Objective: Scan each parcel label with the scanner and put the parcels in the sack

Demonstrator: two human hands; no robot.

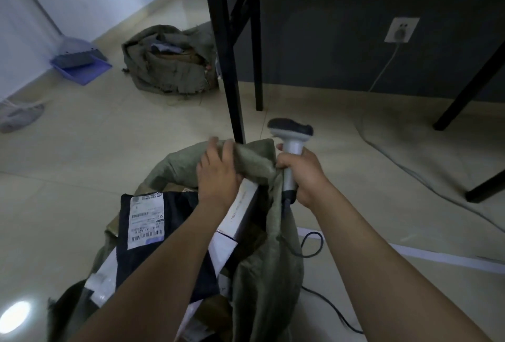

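Tiled floor (82, 177), lower centre: green sack (262, 273) w/ black parcel (128, 265) & white box (240, 210) inside. L hand (218, 175) clutches sack rim; R hand (303, 175) grips scanner (291, 134), maybe sack edge too. Pull mouth wide, keep cord (314, 243) out.

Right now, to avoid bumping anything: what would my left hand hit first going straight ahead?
Likely the black table leg just beyond the sack rim the left hand grips; depth is unclear.
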